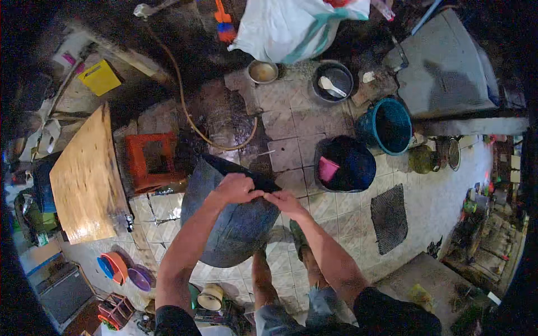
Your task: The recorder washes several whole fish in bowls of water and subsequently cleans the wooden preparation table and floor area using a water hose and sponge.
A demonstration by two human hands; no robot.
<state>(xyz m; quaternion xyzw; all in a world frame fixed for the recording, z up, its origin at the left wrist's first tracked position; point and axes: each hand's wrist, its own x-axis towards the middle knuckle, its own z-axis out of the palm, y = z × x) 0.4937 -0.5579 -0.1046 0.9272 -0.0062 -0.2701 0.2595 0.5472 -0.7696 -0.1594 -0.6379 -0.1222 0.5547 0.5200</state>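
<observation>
In the head view, a large dark tub (229,229) is tipped over in front of my legs, its mouth facing away from me. My left hand (236,187) is closed over the tub's upper rim. Close beside it, my right hand (286,201) pinches the same rim, and the thumbs nearly meet. The tub's inside is mostly in shadow. Beyond the mouth, a thin brown hose (181,90) curves down to the wet floor (222,122).
Right of the tub stand a black bucket (357,168) holding a pink dipper (328,169) and a teal bucket (410,122). An orange-red plastic stool (136,164) and a wooden board (90,180) are at left. A dark basin (342,69) and a white sack (273,29) lie ahead.
</observation>
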